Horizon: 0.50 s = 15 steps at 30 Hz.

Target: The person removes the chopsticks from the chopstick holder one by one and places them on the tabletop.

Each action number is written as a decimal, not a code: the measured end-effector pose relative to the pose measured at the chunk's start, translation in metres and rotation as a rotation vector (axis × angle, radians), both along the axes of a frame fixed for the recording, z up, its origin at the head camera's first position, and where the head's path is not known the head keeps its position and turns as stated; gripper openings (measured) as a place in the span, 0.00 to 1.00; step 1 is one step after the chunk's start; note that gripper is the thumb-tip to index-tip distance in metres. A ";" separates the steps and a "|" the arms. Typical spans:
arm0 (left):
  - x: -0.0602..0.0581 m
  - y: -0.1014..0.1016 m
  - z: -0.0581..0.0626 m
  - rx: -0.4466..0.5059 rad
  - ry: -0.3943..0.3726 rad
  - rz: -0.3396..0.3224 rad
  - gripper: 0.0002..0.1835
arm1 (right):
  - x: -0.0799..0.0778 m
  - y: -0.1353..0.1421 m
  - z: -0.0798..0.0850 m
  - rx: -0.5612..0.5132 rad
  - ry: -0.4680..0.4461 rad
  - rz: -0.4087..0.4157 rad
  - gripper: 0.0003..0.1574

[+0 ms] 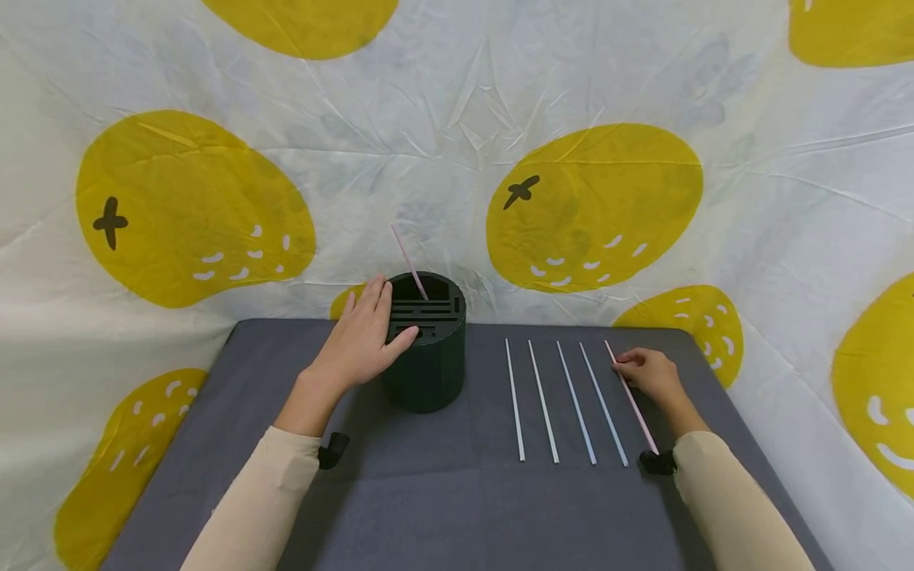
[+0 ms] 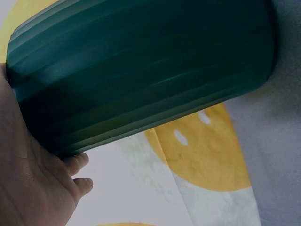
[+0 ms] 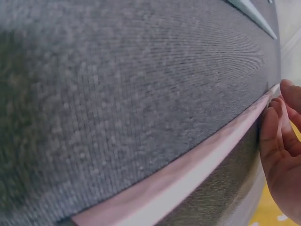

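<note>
A dark green round pen holder (image 1: 426, 373) with a slotted top stands upright at the back of the table, left of a row of sticks. My left hand (image 1: 366, 337) rests on its left rim, fingers straight and thumb across the slotted top. The holder's ribbed side (image 2: 141, 75) fills much of the left wrist view. One thin pink stick (image 1: 407, 258) leans up out of the holder's open rear part. On the right, my right hand (image 1: 651, 373) pinches another pink stick (image 1: 638, 411) near its far end, low at the cloth; the fingertips (image 3: 270, 125) are right at its edge.
Left of the pinched stick lie two pale blue sticks (image 1: 575, 403) (image 1: 604, 404) and two whitish sticks (image 1: 515, 400) (image 1: 543, 402), roughly parallel. Grey cloth (image 1: 428, 507) covers the table. Behind it hangs a white curtain (image 1: 443, 103) with yellow fruit prints.
</note>
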<state>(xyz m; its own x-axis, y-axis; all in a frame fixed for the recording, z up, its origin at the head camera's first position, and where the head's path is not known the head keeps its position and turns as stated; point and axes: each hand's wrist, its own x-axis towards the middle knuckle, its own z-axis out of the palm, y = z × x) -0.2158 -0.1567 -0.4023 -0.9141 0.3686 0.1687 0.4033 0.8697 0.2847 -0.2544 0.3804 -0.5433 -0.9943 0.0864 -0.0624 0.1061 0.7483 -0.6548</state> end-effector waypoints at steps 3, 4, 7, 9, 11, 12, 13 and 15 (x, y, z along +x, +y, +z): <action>0.001 0.000 0.000 0.005 0.004 -0.001 0.53 | 0.002 0.000 0.006 -0.008 0.017 0.000 0.21; 0.001 0.000 0.000 0.004 0.006 -0.001 0.53 | 0.003 0.000 0.009 0.002 0.031 0.003 0.21; 0.002 0.000 -0.001 0.002 0.014 -0.002 0.53 | 0.004 -0.004 0.021 0.046 0.082 0.015 0.21; 0.003 0.001 -0.001 0.002 0.019 -0.002 0.54 | 0.003 -0.007 0.031 0.081 0.126 0.031 0.21; 0.003 0.001 -0.002 0.004 0.023 -0.002 0.54 | 0.002 -0.013 0.041 0.097 0.162 0.052 0.22; 0.003 0.001 -0.003 0.006 0.023 -0.002 0.54 | 0.001 -0.015 0.046 0.101 0.185 0.064 0.21; 0.003 0.001 -0.003 0.008 0.022 -0.002 0.54 | 0.001 -0.019 0.052 0.101 0.197 0.075 0.22; 0.004 0.001 -0.003 0.010 0.019 -0.002 0.53 | 0.000 -0.027 0.061 0.089 0.227 0.098 0.22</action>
